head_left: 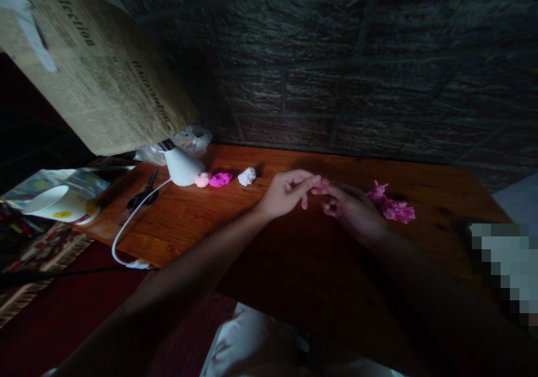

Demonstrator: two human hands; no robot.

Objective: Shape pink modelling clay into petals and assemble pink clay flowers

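Above the middle of the wooden table, my left hand (pixel 290 191) and my right hand (pixel 355 206) meet at the fingertips. Both are closed in a pinch, thumbs against fingers. Whatever lies between the tips is too small and dim to make out. Just behind my right hand is a pink figure with frilly, petal-like parts (pixel 398 210), partly covered by the hand. To the left of my hands lie a white lump (pixel 247 176), a bright magenta lump (pixel 221 179) and a pale pink lump (pixel 203 179), all soft-looking like modelling clay.
A lamp with a white base (pixel 181 167) and a newsprint shade (pixel 96 69) stands at the left. Black scissors (pixel 144 195), a white cable (pixel 120 234) and a tilted paper cup (pixel 59 204) are nearby. A dark stone-patterned wall (pixel 336 69) rises behind the table (pixel 449 198).
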